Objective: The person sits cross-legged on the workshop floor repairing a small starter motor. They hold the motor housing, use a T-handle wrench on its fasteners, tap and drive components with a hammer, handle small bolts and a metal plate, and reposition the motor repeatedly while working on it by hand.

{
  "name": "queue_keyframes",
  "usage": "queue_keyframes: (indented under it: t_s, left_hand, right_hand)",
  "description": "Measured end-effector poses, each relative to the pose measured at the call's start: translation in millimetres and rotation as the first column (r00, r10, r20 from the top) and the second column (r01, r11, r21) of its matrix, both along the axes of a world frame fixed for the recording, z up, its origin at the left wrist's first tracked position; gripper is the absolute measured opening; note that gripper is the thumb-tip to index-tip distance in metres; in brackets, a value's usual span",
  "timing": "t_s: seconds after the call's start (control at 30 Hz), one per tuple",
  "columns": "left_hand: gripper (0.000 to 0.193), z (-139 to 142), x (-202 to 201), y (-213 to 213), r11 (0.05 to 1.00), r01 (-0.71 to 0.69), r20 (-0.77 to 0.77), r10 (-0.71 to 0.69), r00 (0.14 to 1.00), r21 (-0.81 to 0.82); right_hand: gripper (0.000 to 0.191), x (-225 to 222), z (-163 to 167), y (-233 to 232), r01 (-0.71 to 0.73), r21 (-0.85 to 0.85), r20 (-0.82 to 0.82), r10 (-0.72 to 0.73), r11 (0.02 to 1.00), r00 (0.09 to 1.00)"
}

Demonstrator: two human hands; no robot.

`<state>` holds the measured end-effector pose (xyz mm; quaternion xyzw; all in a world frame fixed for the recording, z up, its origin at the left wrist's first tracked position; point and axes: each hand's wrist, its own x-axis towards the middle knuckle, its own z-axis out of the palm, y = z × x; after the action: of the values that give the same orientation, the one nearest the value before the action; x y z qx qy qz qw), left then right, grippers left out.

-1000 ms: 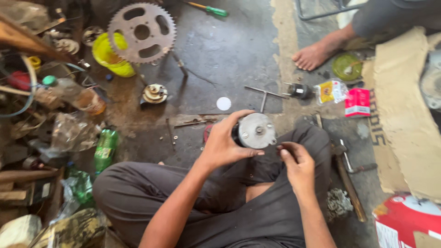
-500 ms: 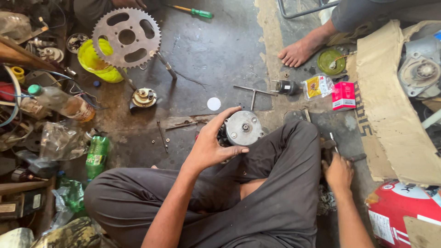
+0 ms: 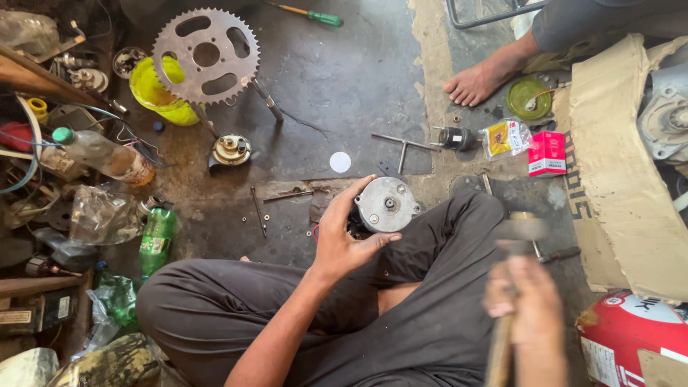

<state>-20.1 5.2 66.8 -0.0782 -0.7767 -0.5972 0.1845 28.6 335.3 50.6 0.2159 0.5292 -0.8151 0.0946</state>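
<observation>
Motor: you're propping that round grey metal motor housing [image 3: 387, 205] on your left knee, flat end-plate facing up, little shaft stub dead centre.
Left hand: your left hand [image 3: 342, 233] is cupping its side, fingers spread and wrapping the rim, thumb pressing near the bottom edge.
Right hand: your right hand [image 3: 522, 297] is blurring, fingers closing round the wooden handle of a metal-headed hammer [image 3: 514, 266], off to the motor's right.
Handling: looks heavy, rigid and probably greasy, so gripping the casing wall beats pinching the plate.
Around: big toothed steel sprocket [image 3: 206, 55] lying on the dark floor well ahead, a white disc [image 3: 340, 162] just beyond the motor.
</observation>
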Motion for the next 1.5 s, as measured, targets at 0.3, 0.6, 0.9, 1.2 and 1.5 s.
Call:
queue_keyframes:
  t_s: [0.3, 0.6, 0.9, 1.2, 1.5]
  left_hand:
    - [0.093, 0, -2, -2, 1.0, 0.008, -0.037, -0.008, 0.999, -0.011]
    - [0.093, 5, -3, -5, 0.999, 0.031, -0.046, -0.031, 0.998, -0.011]
    - [0.094, 6, -8, -11, 0.997, 0.06, -0.067, -0.063, 0.996, -0.043]
    - [0.091, 5, -9, -11, 0.995, 0.099, -0.018, -0.099, 0.995, 0.002]
    - [0.091, 4, -9, -12, 0.989, 0.134, -0.02, -0.133, 0.991, 0.066]
  right_hand:
    - [0.017, -12, 10, -123, -0.219, -0.211, 0.071, 0.238, 0.953, 0.969]
    - [0.016, -15, 7, -119, -0.164, -0.169, 0.155, 0.191, 0.972, 0.969]
    - [0.012, -18, 8, -120, -0.187, -0.198, 0.135, 0.215, 0.962, 0.967]
    - [0.014, -19, 13, -120, -0.218, -0.196, 0.086, 0.239, 0.956, 0.967]
    - [0.012, -19, 17, -121, -0.218, -0.204, 0.122, 0.246, 0.954, 0.961]
